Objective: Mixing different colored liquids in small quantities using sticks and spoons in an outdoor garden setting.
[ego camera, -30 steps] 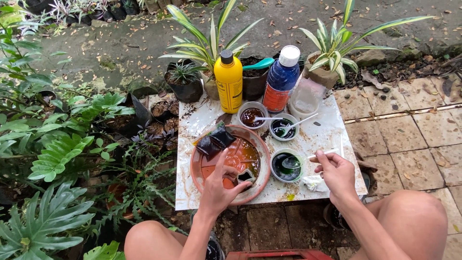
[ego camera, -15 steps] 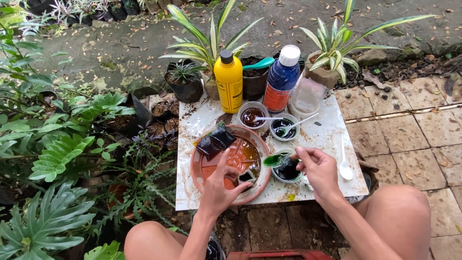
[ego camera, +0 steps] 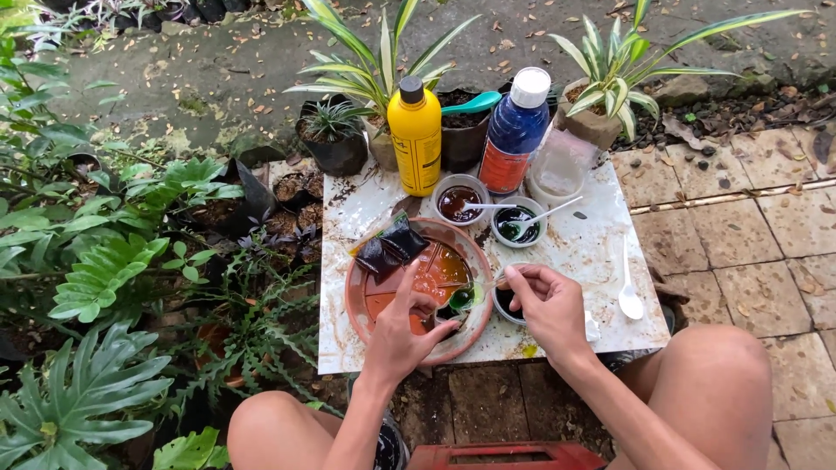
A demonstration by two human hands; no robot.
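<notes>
A terracotta saucer (ego camera: 359, 305) holding orange-brown liquid and dark packets (ego camera: 389, 251) sits on a stained white board (ego camera: 583, 252). My left hand (ego camera: 402, 329) rests in the saucer, fingers pinching a small dark pouch (ego camera: 444, 315) upright at the saucer's near side. My right hand (ego camera: 544, 305) holds a plastic spoon with green liquid (ego camera: 462, 299) over that pouch. My right hand covers most of the small cup of dark green liquid (ego camera: 503, 300).
A yellow bottle (ego camera: 415, 137), a blue bottle (ego camera: 515, 132) and a clear bag (ego camera: 559, 165) stand at the board's far edge. Two small cups with spoons (ego camera: 459, 204) (ego camera: 518, 223) sit behind the saucer. A white spoon (ego camera: 629, 298) lies right. Potted plants crowd the left; paving tiles right.
My right hand put down the white spoon, lifted a spoonful of green liquid from the near cup and carried it left over the pouch. My left hand stayed in the saucer.
</notes>
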